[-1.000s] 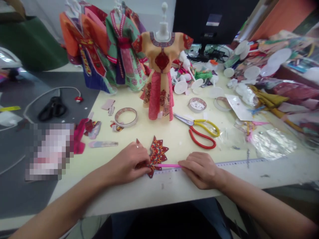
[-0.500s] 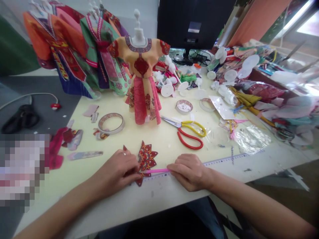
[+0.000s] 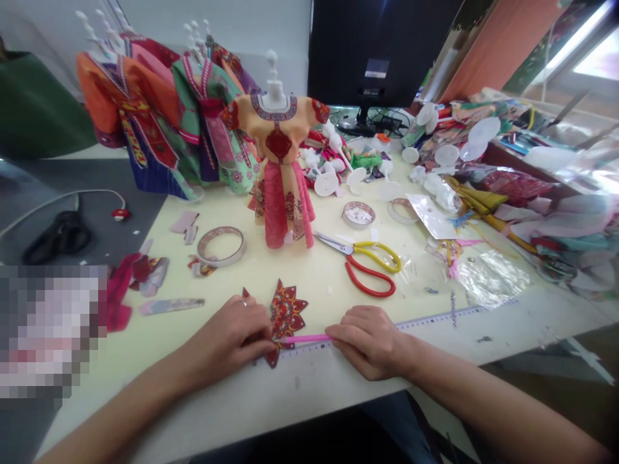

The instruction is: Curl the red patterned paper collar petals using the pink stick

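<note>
A dark red patterned cut-out with pointed petals lies at the front of the table. My left hand is closed at its left side, thumb and fingers pinching it and hiding part of it. From the closed fingers of my right hand a slim pink stick points left, its tip over the lower part of the cut-out by my left fingertips. Whether it is a pen cannot be made out. A clear ruler runs along the table below the stick and under my right hand.
Scissors with yellow and red handles lie beyond my right hand. Behind the cut-out stands a small dress on a stand. Tape rolls, fabric scraps and robed figures are to the left. Plastic bags lie right.
The camera view has shifted slightly, so everything sits a little lower and mostly further right. Both hands keep their grips, with the pink stick still against the cut-out.
</note>
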Demonstrator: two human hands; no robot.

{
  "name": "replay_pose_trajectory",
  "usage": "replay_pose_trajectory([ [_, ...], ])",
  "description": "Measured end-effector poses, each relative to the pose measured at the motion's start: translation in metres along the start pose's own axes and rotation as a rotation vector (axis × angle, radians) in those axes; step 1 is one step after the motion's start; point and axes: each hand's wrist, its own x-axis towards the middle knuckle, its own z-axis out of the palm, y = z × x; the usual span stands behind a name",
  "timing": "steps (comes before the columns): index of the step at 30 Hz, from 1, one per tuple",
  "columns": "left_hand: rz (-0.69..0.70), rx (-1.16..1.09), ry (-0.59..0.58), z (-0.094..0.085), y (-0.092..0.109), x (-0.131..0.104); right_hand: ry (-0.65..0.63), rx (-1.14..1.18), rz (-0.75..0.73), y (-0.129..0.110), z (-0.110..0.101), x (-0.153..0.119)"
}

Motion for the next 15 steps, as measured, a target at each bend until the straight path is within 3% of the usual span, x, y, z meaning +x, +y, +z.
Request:
replay_pose_trajectory([
  [15, 0.004, 0.036, 0.051, -0.0013, 0.0073, 0.0007, -0.001, 0.000, 0.012, -0.0010, -0.0008, 0.0018],
])
